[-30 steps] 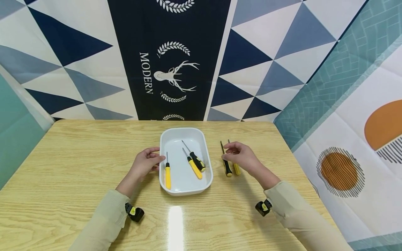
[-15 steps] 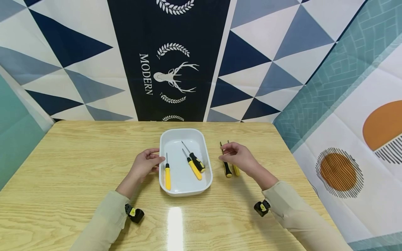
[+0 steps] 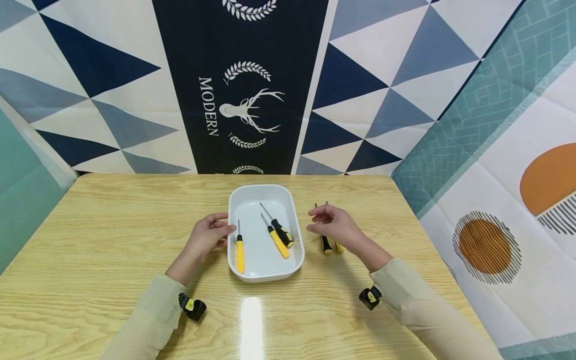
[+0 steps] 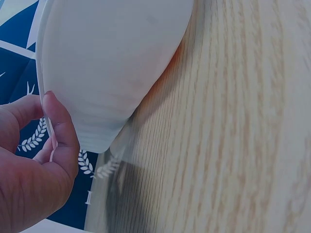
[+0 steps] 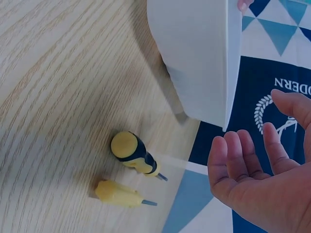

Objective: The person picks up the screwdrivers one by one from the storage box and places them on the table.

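A wall covering [image 3: 351,100] printed with blue triangles, a deer's head and the sideways word MODERN is seen beyond a light wooden counter [image 3: 112,240], whose near edge is cut off in the head view. Pale sleeves [image 3: 148,315] are cropped at the same border.

A white rectangular tray [image 3: 257,240] is set on the counter, its long axis running from near to far. Its left rim is pinched between thumb and fingers by the left hand [image 3: 208,236], the fingertips being partly hidden there. The right hand [image 3: 333,225] is held over the counter, right of the tray, with a gap left between the thumb and loosely bent fingers.

Inside the tray, by the left wall, a yellow-handled screwdriver [image 3: 240,255] is laid with its tip pointed away from the person. Nearer the right wall, a second yellow screwdriver [image 3: 279,242] and a black-and-yellow screwdriver [image 3: 282,233] are slanted, tips to the far left; whether their handles touch cannot be made out.

Below the right hand, a black-handled screwdriver [image 3: 326,245] and an outer yellow screwdriver [image 3: 339,248] are rested side by side, tips away, their middles covered in the head view.
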Motion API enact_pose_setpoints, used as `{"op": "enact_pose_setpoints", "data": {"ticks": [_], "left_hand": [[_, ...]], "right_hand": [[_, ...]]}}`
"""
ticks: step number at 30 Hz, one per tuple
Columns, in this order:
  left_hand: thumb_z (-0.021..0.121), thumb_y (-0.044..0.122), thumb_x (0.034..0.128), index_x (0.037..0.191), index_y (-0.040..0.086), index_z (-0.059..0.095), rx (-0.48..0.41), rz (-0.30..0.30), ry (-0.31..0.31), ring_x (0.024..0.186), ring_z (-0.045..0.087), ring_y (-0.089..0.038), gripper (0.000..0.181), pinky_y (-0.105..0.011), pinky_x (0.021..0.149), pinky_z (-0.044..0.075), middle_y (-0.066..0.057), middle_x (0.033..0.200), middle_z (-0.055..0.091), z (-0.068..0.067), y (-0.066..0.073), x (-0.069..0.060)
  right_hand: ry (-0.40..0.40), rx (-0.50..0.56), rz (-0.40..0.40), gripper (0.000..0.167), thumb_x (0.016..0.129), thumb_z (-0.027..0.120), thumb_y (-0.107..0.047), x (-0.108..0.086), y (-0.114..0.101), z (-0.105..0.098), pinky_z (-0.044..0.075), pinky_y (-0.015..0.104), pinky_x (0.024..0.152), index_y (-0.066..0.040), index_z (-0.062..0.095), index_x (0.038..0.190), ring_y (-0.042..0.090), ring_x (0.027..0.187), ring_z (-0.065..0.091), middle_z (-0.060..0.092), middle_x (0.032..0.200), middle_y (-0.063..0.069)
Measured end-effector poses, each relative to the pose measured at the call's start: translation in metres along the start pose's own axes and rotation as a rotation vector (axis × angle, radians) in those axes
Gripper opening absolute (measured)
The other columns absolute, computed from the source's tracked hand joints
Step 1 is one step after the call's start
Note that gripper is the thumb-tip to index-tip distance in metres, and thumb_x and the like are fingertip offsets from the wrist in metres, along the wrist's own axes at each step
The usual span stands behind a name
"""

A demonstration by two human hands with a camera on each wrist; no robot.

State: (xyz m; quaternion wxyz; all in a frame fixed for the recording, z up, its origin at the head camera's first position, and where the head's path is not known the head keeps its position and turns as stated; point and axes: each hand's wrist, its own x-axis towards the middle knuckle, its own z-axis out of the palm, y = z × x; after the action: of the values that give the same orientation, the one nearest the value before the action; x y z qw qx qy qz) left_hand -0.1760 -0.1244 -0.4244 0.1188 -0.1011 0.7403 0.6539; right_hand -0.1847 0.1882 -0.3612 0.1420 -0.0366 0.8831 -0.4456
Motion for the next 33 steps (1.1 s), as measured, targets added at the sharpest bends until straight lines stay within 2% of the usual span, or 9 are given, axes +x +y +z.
{"op": "enact_pose_setpoints", "data": {"ticks": [15, 26, 33], "left_hand": [[0.063, 0.016, 0.0893, 0.135, 0.005, 0.044, 0.003, -0.002, 0.001, 0.07, 0.057, -0.009, 0.051, -0.022, 0.065, 0.056, -0.007, 0.103, 0.053, -0.001, -0.001, 0.0], [0.064, 0.016, 0.0892, 0.135, 0.005, 0.044, -0.005, -0.005, -0.004, 0.069, 0.056, -0.009, 0.051, -0.021, 0.065, 0.055, -0.007, 0.103, 0.053, -0.002, -0.001, 0.002], [0.064, 0.015, 0.089, 0.134, 0.005, 0.044, -0.003, -0.001, -0.009, 0.068, 0.057, -0.009, 0.05, -0.02, 0.064, 0.055, -0.007, 0.102, 0.052, -0.001, -0.001, 0.002]], "right_hand": [[-0.026, 0.001, -0.053, 0.038, 0.082, 0.071, -0.018, 0.0, -0.008, 0.01, 0.05, 0.026, 0.078, -0.006, 0.059, 0.116, 0.021, 0.094, 0.055, 0.057, 0.115, 0.018], [-0.068, -0.017, -0.05, 0.041, 0.082, 0.072, -0.02, 0.007, -0.018, 0.02, 0.049, 0.024, 0.075, -0.007, 0.06, 0.118, 0.02, 0.093, 0.054, 0.059, 0.108, 0.009], [-0.086, -0.011, -0.064, 0.04, 0.082, 0.072, -0.02, 0.007, -0.023, 0.026, 0.048, 0.023, 0.073, -0.006, 0.059, 0.117, 0.019, 0.09, 0.053, 0.058, 0.106, 0.01]]}}
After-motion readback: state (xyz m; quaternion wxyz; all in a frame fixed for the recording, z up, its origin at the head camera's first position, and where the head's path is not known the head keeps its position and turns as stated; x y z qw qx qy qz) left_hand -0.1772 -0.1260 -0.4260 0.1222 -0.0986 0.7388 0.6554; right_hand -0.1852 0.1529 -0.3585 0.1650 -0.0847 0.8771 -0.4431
